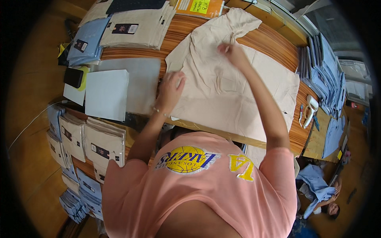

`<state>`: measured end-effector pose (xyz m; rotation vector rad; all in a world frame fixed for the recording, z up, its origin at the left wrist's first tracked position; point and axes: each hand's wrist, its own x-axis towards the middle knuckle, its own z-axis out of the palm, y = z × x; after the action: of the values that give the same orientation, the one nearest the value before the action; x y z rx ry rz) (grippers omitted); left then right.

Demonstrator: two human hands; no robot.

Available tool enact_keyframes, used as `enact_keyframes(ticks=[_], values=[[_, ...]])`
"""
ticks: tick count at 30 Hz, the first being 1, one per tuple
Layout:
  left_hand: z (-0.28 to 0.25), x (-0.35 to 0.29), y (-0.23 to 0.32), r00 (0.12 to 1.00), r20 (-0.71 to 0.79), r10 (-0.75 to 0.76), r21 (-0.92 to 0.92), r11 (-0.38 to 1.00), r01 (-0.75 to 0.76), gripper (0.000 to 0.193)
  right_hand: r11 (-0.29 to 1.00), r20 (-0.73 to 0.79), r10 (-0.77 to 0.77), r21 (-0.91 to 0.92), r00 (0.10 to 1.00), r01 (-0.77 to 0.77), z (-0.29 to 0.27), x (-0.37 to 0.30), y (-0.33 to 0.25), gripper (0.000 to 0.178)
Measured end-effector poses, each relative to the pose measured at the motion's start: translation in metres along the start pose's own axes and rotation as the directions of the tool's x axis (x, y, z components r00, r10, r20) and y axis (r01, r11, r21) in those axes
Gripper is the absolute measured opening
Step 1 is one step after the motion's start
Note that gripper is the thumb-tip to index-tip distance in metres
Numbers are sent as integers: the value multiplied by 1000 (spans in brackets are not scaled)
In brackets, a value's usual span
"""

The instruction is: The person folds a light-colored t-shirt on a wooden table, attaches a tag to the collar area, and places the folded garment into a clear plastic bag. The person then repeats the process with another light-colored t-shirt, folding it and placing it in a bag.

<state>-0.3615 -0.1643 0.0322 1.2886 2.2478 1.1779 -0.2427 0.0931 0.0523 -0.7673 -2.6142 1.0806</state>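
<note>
1. On the brown striped-wood counter (272, 45): creased cream cloth garment (222, 107), spread out.
2. Left hand (170, 89) loosely open by its edge; right hand (235, 56) blurred, can't tell grip.
3. Best: smooth creases outward.

Shows two hands (170, 87) (235, 55), one cream garment (254, 93) near both, one white tagging gun (312, 108) rightward, one orange folder (216, 8) beyond.

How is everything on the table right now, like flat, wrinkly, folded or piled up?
Cream garment: spread out, wrinkled at the upper left
Left hand: at its left edge, grip unclear
Right hand: over it, blurred
Cream packages: folded, stacked
Blue garments: folded, piled
White sheets: lying flat
White handled tool: lying down
</note>
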Motion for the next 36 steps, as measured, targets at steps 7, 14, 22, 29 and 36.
enact_keyframes(ticks=[7,14,22,29,36], values=[[45,-46,-4,693,699,-179,-710,-287,642,60,824,-76,530,281,845,-492,-4,120,121,33],[41,-46,-4,726,677,-120,-731,-223,645,66,899,-28,418,154,908,-409,-15,115,103,30],[43,-47,-3,734,668,-121,-743,-162,649,67,942,-170,334,92,927,-322,-6,116,99,28],[42,-49,-4,764,634,-119,-773,-115,623,78,915,-235,26,396,972,71,-105,-73,-11,4],[44,-50,-3,735,641,-220,-767,-226,601,73,302,128,553,890,823,-342,-76,-306,64,16]])
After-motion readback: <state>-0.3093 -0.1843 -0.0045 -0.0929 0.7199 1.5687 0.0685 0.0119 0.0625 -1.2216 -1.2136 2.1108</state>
